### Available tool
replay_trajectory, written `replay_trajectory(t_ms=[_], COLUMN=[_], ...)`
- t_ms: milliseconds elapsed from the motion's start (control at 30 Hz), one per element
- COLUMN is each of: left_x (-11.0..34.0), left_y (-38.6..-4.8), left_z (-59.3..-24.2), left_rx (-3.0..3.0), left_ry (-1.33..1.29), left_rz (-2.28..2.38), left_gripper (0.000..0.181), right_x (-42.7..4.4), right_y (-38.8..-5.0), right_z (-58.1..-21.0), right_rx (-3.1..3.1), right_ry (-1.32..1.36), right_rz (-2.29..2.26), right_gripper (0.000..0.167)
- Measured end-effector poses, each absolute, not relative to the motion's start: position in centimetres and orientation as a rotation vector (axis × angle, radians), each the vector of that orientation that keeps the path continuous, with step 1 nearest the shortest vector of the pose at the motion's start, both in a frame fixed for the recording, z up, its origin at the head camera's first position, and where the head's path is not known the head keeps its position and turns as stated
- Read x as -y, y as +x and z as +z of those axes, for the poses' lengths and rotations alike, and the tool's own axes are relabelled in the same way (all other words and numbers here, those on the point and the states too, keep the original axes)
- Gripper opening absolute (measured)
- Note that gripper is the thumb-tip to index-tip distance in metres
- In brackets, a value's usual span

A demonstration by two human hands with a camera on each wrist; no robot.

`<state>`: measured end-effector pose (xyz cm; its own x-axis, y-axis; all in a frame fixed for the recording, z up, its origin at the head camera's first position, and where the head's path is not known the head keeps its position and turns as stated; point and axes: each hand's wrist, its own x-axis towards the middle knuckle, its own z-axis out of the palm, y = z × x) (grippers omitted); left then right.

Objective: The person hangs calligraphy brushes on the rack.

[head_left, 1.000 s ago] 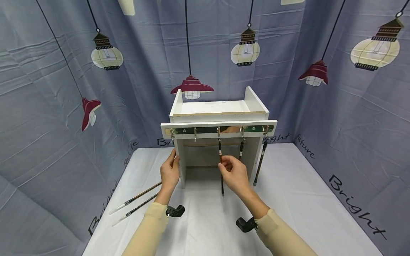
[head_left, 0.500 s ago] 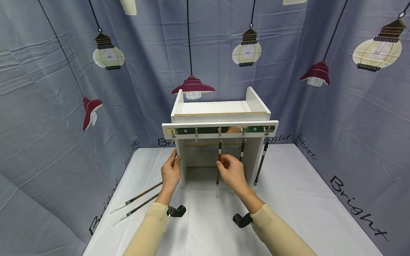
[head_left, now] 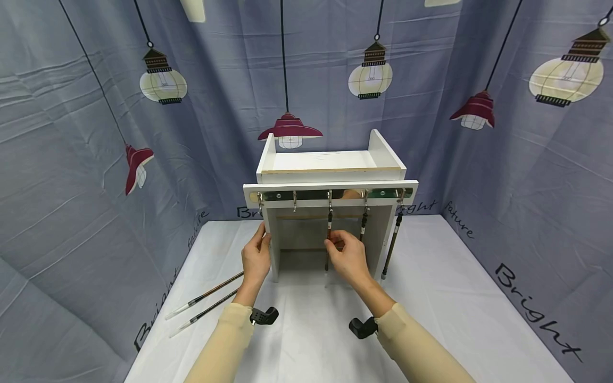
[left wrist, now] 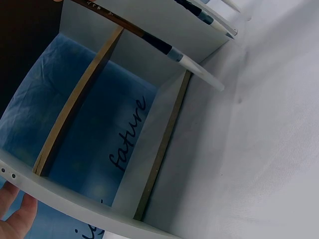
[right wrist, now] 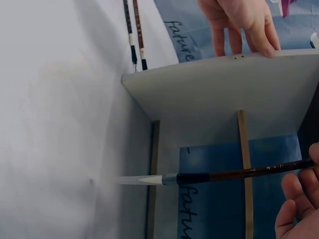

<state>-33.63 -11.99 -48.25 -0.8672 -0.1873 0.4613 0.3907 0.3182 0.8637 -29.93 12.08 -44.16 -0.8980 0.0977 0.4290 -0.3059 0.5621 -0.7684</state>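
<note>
My right hand (head_left: 351,258) pinches the brown shaft of a calligraphy brush (right wrist: 227,176) hanging from the middle hook of a metal hook strip. The brush's pale tip hangs down, tilted back toward the shelf opening. My left hand (head_left: 255,258) touches the left side panel of the white shelf (head_left: 272,250). In the right wrist view, one digit of that left hand (right wrist: 247,20) lies on the panel's front edge, with the other fingers outside it. Two more brushes hang at the right, a middle-right brush (head_left: 363,224) partly hidden by my hand and an outermost brush (head_left: 392,246).
Two loose brushes (head_left: 210,292) lie on the white tabletop (head_left: 306,340), left of the shelf. The hook strip (head_left: 306,194) spans the shelf's front board; its two left hooks bear nothing. Grey-blue curtains (head_left: 230,106) with printed lamps enclose the table.
The middle brush's lower end has swung back and slightly left. My right hand has moved slightly left with it, still pinching the shaft. The left hand stays at the side panel.
</note>
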Motion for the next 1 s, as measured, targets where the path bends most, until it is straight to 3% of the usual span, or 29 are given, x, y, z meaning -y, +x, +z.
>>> replay_trajectory(t_ms=[433, 1000], left_x=[12.0, 12.0], left_y=[-33.6, -33.7], left_z=[-48.1, -48.1], left_rx=[2.102, 2.098], left_ry=[-0.175, -0.183], left_rz=[-1.593, -1.584], left_gripper=[0.049, 0.048], right_x=[-14.3, -21.3], right_y=[-27.9, -26.1], right_z=[-43.1, -42.7], right_rx=[2.291, 2.166], right_ry=[0.203, 0.202], right_rz=[1.302, 1.087], right_gripper=[0.020, 0.018])
